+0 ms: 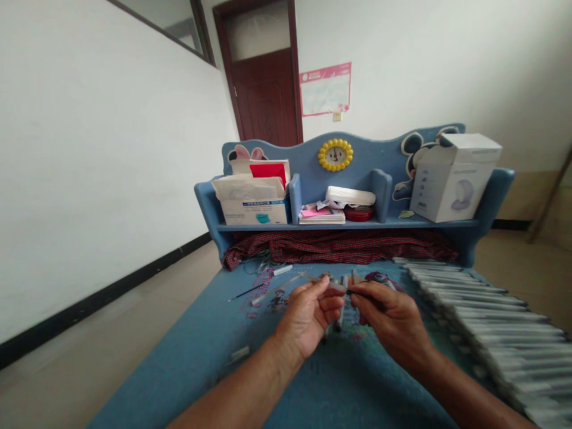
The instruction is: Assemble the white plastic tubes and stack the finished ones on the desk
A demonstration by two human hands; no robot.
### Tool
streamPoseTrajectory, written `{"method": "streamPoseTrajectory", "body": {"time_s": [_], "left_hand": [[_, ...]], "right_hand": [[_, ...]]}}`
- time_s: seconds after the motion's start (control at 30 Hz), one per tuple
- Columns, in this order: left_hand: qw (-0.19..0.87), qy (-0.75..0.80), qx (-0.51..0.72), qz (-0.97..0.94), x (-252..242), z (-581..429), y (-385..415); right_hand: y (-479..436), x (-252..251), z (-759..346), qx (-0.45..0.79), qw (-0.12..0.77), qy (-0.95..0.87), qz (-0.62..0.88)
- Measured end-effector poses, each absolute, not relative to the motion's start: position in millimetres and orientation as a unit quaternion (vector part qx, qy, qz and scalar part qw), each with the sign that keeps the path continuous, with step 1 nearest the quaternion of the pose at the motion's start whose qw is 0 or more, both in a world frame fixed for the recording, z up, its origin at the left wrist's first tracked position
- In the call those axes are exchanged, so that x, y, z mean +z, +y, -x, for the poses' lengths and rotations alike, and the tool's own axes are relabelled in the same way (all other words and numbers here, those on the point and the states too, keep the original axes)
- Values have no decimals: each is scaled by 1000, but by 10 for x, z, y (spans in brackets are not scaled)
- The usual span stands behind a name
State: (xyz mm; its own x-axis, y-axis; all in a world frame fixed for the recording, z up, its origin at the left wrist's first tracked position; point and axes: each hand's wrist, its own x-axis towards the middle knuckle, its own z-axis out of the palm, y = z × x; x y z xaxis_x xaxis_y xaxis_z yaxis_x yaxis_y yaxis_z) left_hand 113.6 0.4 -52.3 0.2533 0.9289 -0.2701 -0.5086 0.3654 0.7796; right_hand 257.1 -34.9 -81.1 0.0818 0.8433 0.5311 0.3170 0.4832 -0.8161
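Observation:
My left hand [310, 316] and my right hand [388, 313] meet above the middle of the blue desk [210, 351]. Both are closed in a pinch on a small grey pen-like part [340, 288] held between them. The left thumb and fingers grip its left end, the right fingers its right end. More small parts [339, 277] lie on the desk just beyond the fingertips. A long row of several grey-white pens [487, 325] lies along the desk's right side, close to my right forearm.
A thin dark stick [245, 292] and a short white tube [283, 270] lie at the left. A red checked cloth [339, 247] lies under the blue shelf [339, 225], which holds boxes, papers and a white carton [451, 179]. A brown door [267, 98] stands behind.

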Motion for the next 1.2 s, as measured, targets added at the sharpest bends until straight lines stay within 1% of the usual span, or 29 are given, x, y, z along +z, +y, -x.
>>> {"method": "streamPoseTrajectory", "body": {"time_s": [0.9,1.2], "left_hand": [[743,377,465,-299,-498,-1146,-69],[750,368,462,-299,-524,-1140,-72]], "right_hand": [[-408,-796,-2571,216,593,-650,423],[-440,-754,-2558,179,582,-673,421]]}}
